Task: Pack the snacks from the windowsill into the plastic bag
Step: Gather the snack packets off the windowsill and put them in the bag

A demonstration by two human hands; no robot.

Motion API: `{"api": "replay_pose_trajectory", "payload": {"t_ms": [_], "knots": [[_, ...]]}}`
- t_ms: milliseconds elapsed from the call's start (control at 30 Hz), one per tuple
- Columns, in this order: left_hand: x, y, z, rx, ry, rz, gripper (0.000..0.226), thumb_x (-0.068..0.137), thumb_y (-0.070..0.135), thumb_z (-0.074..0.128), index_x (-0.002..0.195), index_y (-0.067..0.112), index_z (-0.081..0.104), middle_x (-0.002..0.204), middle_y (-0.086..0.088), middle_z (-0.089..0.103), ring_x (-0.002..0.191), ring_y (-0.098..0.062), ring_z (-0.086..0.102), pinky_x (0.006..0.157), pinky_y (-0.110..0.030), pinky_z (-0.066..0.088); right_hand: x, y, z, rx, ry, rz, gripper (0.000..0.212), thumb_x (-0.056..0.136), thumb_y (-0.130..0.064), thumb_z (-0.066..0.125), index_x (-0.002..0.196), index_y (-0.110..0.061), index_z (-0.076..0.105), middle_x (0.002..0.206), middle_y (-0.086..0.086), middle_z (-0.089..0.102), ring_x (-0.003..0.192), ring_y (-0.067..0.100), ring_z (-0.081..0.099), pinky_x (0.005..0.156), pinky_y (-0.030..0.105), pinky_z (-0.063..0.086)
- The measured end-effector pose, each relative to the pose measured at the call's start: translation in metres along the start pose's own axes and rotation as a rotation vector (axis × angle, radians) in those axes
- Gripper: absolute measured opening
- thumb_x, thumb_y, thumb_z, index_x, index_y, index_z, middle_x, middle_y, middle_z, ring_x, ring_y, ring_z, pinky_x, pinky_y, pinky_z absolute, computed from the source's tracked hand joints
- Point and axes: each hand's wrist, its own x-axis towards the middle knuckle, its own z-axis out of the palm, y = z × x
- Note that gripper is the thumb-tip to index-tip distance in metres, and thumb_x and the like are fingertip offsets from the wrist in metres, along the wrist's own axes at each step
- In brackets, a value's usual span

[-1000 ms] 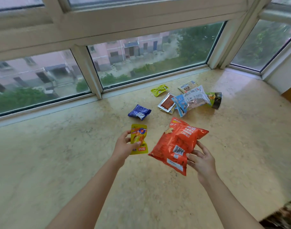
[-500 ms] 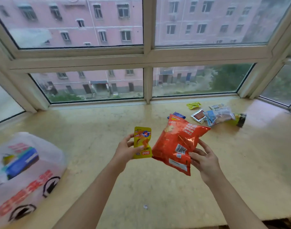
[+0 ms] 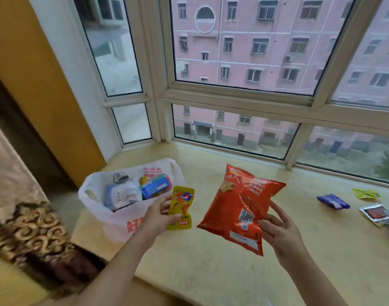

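Orange and slippery, the chip bag is hanging over the windowsill, pinched at one edge by the right hand; it may slide free. The left hand is gripping the yellow packet just beside the plastic bag, whose floppy mouth may collapse.

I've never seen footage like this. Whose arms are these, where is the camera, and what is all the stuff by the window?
There is no machine here: a person wears a wide-angle camera on the head, so you look down along their own arms. The left hand pinches a small yellow snack packet. The right hand holds a big red chip bag. On the windowsill, to the left, stands an open white plastic bag with snacks already inside. To the right lie loose snacks, including a blue packet and a yellow-green one.
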Motion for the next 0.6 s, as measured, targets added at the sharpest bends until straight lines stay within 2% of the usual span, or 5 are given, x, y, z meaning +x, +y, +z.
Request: {"api": "replay_pose_trajectory", "payload": {"t_ms": [167, 267, 333, 467, 600], "knots": [[0.051, 0.002, -0.095, -0.014, 0.125, -0.03, 0.056, 0.078, 0.0, 0.075, 0.12, 0.029, 0.051, 0.113, -0.003, 0.063, 0.101, -0.021, 0.064, 0.072, -0.035, 0.057, 0.042, 0.021, 0.108, -0.03, -0.082, 0.034, 0.05, 0.085, 0.004, 0.062, 0.125, -0.025, 0.052, 0.102, 0.014, 0.069, 0.085, 0.032, 0.072, 0.068, 0.044, 0.058], [0.094, -0.003, -0.143, -0.041, 0.117, -0.097, 0.055, 0.079, -0.004, 0.072, 0.121, 0.024, 0.05, 0.113, -0.006, 0.063, 0.095, -0.02, 0.065, 0.068, -0.033, 0.055, 0.069, 0.041, 0.168, -0.028, -0.1, 0.088, 0.053, 0.083, 0.009, 0.061, 0.123, -0.023, 0.053, 0.104, 0.019, 0.069, 0.087, 0.035, 0.071, 0.071, 0.045, 0.059], [0.124, -0.01, -0.168, -0.025, 0.091, -0.154, 0.057, 0.08, -0.005, 0.071, 0.126, 0.021, 0.05, 0.114, -0.009, 0.064, 0.095, -0.023, 0.066, 0.072, -0.039, 0.057, 0.087, 0.057, 0.2, -0.04, -0.102, 0.127, 0.056, 0.08, 0.014, 0.061, 0.122, -0.022, 0.055, 0.104, 0.022, 0.068, 0.087, 0.036, 0.07, 0.072, 0.045, 0.058], [0.184, -0.027, -0.203, 0.067, 0.053, -0.253, 0.059, 0.079, -0.007, 0.07, 0.126, 0.023, 0.05, 0.109, -0.006, 0.062, 0.092, -0.027, 0.067, 0.077, -0.046, 0.057, 0.118, 0.09, 0.248, -0.03, -0.062, 0.224, 0.057, 0.078, 0.02, 0.057, 0.115, -0.023, 0.06, 0.095, 0.021, 0.069, 0.077, 0.029, 0.069, 0.056, 0.031, 0.057], [0.233, -0.039, -0.224, 0.148, -0.007, -0.301, 0.063, 0.078, -0.008, 0.071, 0.133, 0.014, 0.049, 0.107, -0.006, 0.062, 0.096, -0.028, 0.066, 0.08, -0.046, 0.057, 0.145, 0.115, 0.276, 0.002, 0.004, 0.376, 0.057, 0.076, 0.021, 0.056, 0.115, -0.02, 0.059, 0.091, 0.018, 0.071, 0.072, 0.028, 0.066, 0.052, 0.026, 0.055]]}}
